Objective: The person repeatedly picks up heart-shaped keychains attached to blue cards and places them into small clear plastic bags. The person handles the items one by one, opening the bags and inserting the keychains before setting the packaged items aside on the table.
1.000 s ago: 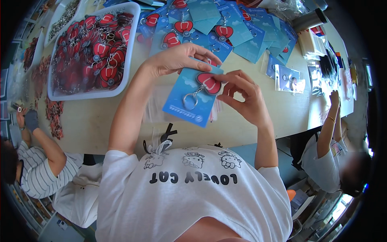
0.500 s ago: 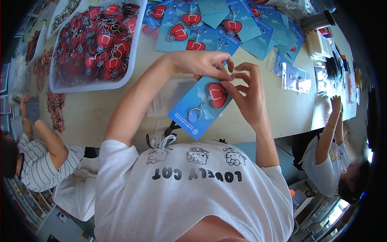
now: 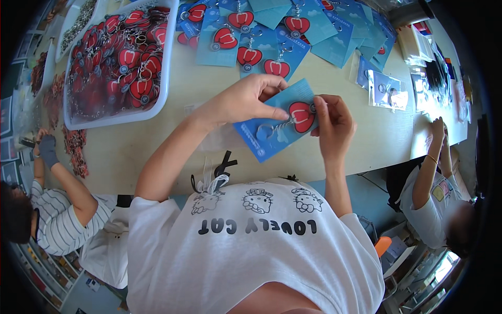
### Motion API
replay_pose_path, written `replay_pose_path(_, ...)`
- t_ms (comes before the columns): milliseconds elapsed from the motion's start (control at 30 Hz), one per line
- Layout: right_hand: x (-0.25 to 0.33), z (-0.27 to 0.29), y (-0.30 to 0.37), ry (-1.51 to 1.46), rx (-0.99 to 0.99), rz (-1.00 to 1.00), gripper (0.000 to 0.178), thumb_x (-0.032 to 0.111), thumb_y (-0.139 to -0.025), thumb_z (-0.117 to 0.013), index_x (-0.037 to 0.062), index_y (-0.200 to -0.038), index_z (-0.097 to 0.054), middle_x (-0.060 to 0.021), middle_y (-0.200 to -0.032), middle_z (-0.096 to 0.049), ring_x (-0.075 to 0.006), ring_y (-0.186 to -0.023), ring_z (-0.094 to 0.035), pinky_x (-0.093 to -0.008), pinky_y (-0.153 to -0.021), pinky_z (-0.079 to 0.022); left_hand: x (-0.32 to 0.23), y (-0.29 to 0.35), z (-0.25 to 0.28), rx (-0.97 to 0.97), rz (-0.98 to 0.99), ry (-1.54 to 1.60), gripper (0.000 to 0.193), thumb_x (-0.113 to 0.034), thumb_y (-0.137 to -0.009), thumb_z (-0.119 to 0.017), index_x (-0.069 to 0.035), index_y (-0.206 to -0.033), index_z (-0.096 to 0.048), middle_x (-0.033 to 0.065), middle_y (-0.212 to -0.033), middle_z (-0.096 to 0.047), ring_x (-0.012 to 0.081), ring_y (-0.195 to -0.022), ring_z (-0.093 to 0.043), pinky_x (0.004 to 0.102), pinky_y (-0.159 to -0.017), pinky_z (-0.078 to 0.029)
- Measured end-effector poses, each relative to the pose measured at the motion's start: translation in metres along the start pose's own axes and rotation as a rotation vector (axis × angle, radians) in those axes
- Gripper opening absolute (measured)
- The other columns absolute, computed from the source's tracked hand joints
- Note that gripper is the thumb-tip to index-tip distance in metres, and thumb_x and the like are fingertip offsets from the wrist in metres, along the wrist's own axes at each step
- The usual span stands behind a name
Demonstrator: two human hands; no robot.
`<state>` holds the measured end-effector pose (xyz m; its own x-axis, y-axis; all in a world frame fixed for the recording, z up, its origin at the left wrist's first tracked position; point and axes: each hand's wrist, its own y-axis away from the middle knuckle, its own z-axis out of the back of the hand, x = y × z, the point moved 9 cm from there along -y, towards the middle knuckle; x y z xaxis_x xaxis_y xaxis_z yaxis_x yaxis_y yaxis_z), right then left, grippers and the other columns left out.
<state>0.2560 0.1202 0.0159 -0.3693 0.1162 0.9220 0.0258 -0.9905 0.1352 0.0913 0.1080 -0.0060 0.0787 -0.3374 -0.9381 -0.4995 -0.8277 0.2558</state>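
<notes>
Both my hands on one blue card (image 3: 281,138), its red keychain (image 3: 301,117) lying on the front.
My left hand (image 3: 251,99) grasps the card, thumb near the chain; my right hand (image 3: 335,123) pinches the edge beside the keychain, though I cannot tell whether that thumb presses the keychain too. The card is tilted above the table (image 3: 159,149), near the loaded cards (image 3: 215,55). I judge this to be fitting or straightening the keychain; the next move calls for a steady left grip and light right fingertips.
</notes>
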Motion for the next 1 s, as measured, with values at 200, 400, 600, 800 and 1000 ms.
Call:
replay_pose_path(200,0.002,-0.008,-0.011,-0.289,0.439,0.006,0.023,0.013,-0.088,-0.067,-0.0019,-0.103,-0.059,-0.0054,-0.083,-0.067,-0.0087,-0.064,-0.061,-0.0202,-0.057,-0.043,-0.012,-0.012,0.001,0.077,-0.029,-0.07,0.033,-0.014,-0.08,-0.076,-0.001,-0.106,-0.06,0.0032,-0.098,-0.066,0.0069,-0.086,-0.061,0.024,-0.074,-0.049)
replay_pose_path(400,-0.045,0.077,-0.039,-0.489,-0.036,0.003,0.015,0.016,-0.091,-0.064,0.0059,-0.099,-0.057,-0.0038,-0.089,-0.067,-0.0094,-0.07,-0.062,-0.0209,-0.061,-0.044,-0.028,0.034,0.036,-0.502,-0.304,-1.032,0.039,-0.031,-0.078,-0.076,-0.003,-0.099,-0.058,0.0067,-0.087,-0.06,0.0209,-0.081,-0.057,0.0313,-0.075,-0.046)
replay_pose_path(600,-0.051,0.074,-0.04,-0.477,-0.073,-0.037,0.019,0.019,-0.092,-0.064,0.0064,-0.104,-0.057,-0.0035,-0.089,-0.068,-0.0091,-0.07,-0.06,-0.0212,-0.065,-0.043,-0.008,0.041,0.034,-0.474,-0.275,-0.971,0.03,-0.012,-0.07,-0.079,-0.003,-0.089,-0.058,0.0059,-0.079,-0.056,0.0232,-0.082,-0.051,0.0344,-0.074,-0.043)
replay_pose_path(800,-0.047,0.059,-0.037,-0.38,-0.002,-0.019,0.02,0.022,-0.092,-0.064,0.0054,-0.101,-0.058,-0.0028,-0.085,-0.069,-0.0081,-0.069,-0.059,-0.0227,-0.066,-0.04,-0.009,0.045,0.043,-0.451,-0.234,-0.707,0.016,-0.008,-0.069,-0.079,-0.004,-0.074,-0.064,0.0016,-0.067,-0.058,0.0147,-0.072,-0.048,0.0289,-0.066,-0.04)
replay_pose_path(1000,-0.03,0.043,-0.039,-0.387,0.027,0.075,0.022,0.023,-0.092,-0.064,0.0057,-0.103,-0.056,-0.0025,-0.086,-0.068,-0.0081,-0.069,-0.06,-0.0225,-0.065,-0.04,0.015,0.042,0.058,-0.387,-0.022,-0.197,0.014,-0.015,-0.073,-0.08,-0.005,-0.074,-0.071,-0.0041,-0.067,-0.062,0.0022,-0.062,-0.048,0.0204,-0.057,-0.037)
